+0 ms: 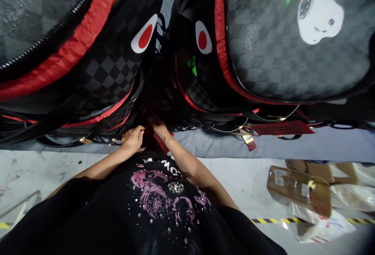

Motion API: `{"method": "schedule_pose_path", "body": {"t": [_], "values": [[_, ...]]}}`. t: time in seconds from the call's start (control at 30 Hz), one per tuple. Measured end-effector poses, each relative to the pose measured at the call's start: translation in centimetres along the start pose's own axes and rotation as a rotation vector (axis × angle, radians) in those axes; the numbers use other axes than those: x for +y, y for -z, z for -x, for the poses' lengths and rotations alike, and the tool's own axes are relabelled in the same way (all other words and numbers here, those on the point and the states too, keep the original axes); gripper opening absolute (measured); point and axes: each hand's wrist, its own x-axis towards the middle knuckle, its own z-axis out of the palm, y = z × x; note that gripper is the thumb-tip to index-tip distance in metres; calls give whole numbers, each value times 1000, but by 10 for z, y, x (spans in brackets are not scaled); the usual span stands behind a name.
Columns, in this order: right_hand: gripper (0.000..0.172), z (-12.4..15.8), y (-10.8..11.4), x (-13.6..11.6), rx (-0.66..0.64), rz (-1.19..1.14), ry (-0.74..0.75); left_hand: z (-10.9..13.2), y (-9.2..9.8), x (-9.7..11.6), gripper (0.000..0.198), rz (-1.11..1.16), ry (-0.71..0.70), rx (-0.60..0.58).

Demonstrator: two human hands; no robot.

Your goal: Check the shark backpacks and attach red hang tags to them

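Observation:
My left hand (133, 139) is low between two rows of bags, its fingers pinched together on something too small and dark to name. Close beside it, my right hand (159, 126) reaches into the shadow, where its fingertips are hidden. A dark red piece (161, 144), like a card or tag, hangs just below the right hand; whether I hold it is unclear. Black checkered bags with red trim stand on both sides, the left bag (107, 69) and the right bag (272, 67), which carries a white cartoon dog print.
A grey cloth (331, 143) covers the table edge under the bags. Dark red tags (283, 128) hang at the right. Brown cardboard boxes (293, 188) and white plastic bags (325, 225) lie on the floor, near yellow-black tape (269, 221). A metal frame (25, 204) stands at left.

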Motion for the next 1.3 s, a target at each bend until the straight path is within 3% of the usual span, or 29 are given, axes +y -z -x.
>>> {"method": "schedule_pose_path", "body": {"t": [0.13, 0.27, 0.37, 0.43, 0.5, 0.57, 0.73, 0.93, 1.1, 1.3], "values": [[23, 19, 18, -10, 9, 89, 80, 1, 1, 11, 26, 81, -84, 87], [26, 32, 33, -5, -50, 148, 71, 1, -5, 34, 26, 282, -414, 175], [24, 34, 46, 4, 84, 218, 44, -5, -10, 57, 29, 354, -582, 130], [21, 34, 62, 11, 246, 302, 26, -14, -15, 72, 29, 329, -530, -13], [17, 35, 80, 18, 377, 400, -2, -27, -24, 84, 29, 285, -369, -178], [10, 34, 96, 27, 426, 486, -31, -42, -35, 91, 30, 259, -227, -274], [11, 26, 110, 46, 381, 613, -53, -74, -64, 93, 35, 277, -106, -274], [12, 23, 113, 55, 383, 670, -20, -99, -85, 97, 34, 369, -89, -269], [24, 13, 110, 54, 365, 727, -34, -117, -96, 98, 38, 416, -88, -254], [18, 5, 115, 43, 320, 870, -62, -138, -99, 98, 25, 476, -103, -289]]}}
